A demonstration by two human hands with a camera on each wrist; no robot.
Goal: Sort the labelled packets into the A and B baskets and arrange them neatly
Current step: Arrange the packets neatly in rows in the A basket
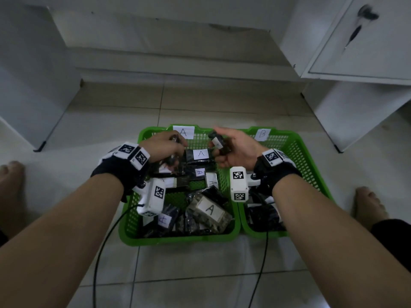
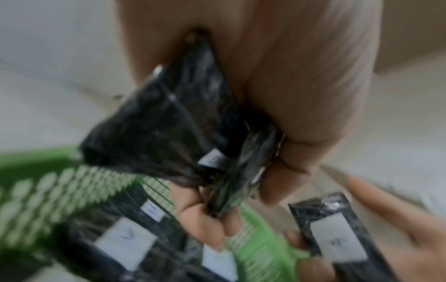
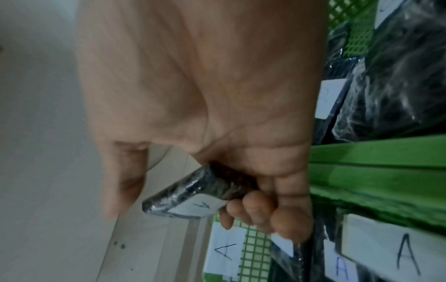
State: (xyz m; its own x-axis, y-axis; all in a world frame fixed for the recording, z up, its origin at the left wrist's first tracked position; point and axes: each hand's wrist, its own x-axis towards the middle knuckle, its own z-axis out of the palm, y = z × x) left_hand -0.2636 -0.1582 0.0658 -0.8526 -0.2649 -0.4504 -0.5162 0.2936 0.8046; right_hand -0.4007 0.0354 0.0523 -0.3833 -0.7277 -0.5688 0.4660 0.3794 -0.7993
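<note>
Your right hand (image 1: 233, 150) clutched a light, crinkly packet (image 1: 219, 142); your left (image 1: 165, 147) bunched another packet (image 2: 169, 124); better gripped mid-body, being slippery

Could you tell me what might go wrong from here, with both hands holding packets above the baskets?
1. The left hand grips a bunch of dark packets at once; one could slip out and land unsorted.
2. The right hand holds a packet whose label looks like A, and it hovers near the divide between basket A and basket B; a careless drop could put it in B.
3. The packets in basket A lie jumbled and overlapping, so more added may worsen the mess.
</note>
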